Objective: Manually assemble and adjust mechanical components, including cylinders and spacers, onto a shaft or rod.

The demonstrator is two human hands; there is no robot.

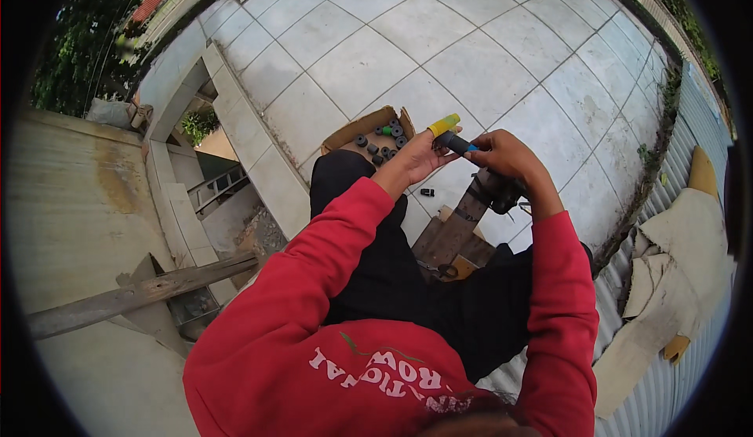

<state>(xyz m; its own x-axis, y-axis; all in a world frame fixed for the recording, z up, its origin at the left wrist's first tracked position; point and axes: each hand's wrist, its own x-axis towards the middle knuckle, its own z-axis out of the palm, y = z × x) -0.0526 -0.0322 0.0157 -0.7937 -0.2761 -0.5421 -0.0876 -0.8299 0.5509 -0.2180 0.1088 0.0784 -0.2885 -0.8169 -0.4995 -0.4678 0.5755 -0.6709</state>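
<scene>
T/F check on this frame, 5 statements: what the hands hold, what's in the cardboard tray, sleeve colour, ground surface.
1. Both hands are on a tool with a yellow tip. True: the left hand and right hand hold the dark tool between them.
2. The cardboard tray is empty. False: small dark round parts lie in it, one of them green.
3. The sleeves are blue. False: they are red.
4. The ground is light square tiles. True.
5. A small dark part lies on the tiles outside the tray. True, just beyond the left hand.
</scene>
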